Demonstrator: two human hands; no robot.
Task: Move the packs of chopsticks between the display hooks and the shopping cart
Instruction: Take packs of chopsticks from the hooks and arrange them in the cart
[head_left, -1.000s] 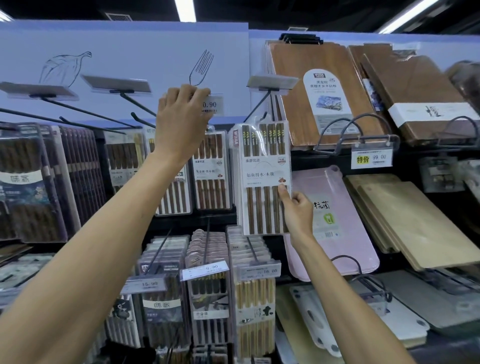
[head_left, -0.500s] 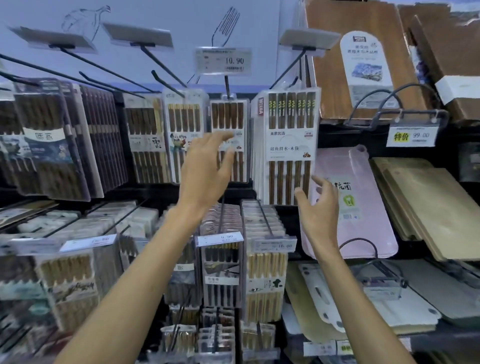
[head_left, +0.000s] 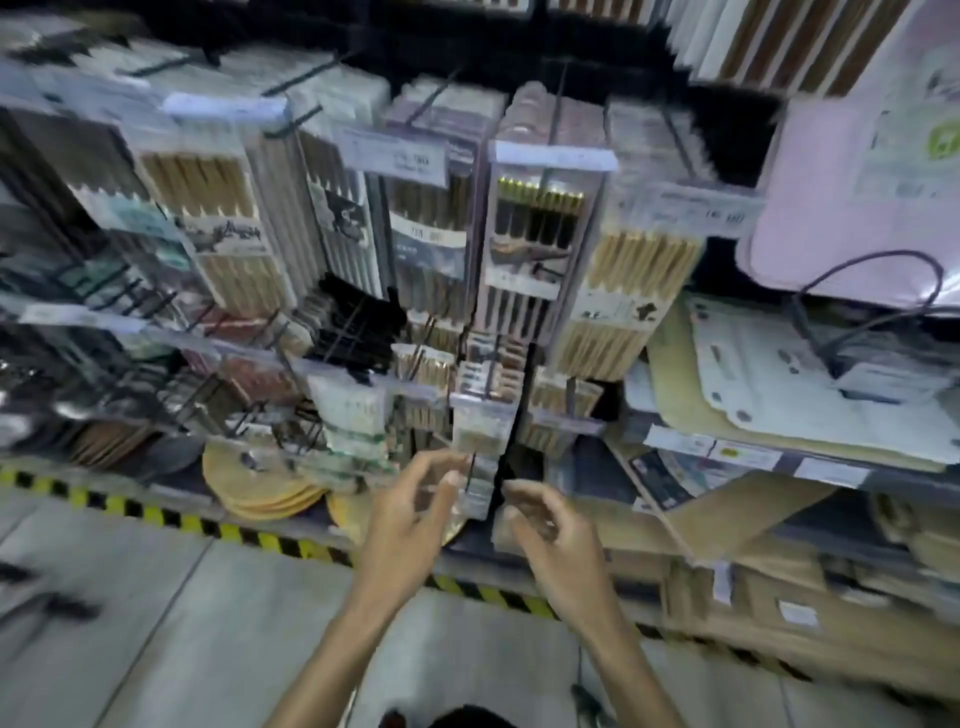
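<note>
We look down on our two hands held low and side by side at about six o'clock. The left hand (head_left: 410, 519) has its grip spread, with loosely bent fingers holding nothing. The right hand (head_left: 556, 535) just beside it has a relaxed grip too, its fingers softly curled, and the blur shows nothing pinched in them. The packs of chopsticks (head_left: 540, 244) hang in crowded rows on the display hooks (head_left: 558, 104) from nine o'clock round to one o'clock. A small pack (head_left: 475, 436) on the lowest row hangs straight above our fingertips at twelve o'clock, close to them, though we cannot tell whether they touch it. A price tag (head_left: 397, 156) sits at eleven o'clock. A pink cutting board (head_left: 841, 197) leans at two o'clock, and round yellow mats (head_left: 260, 483) lie at nine o'clock of the left hand. Yellow-and-black tape (head_left: 249, 535) edges the grey floor (head_left: 156, 623).
</note>
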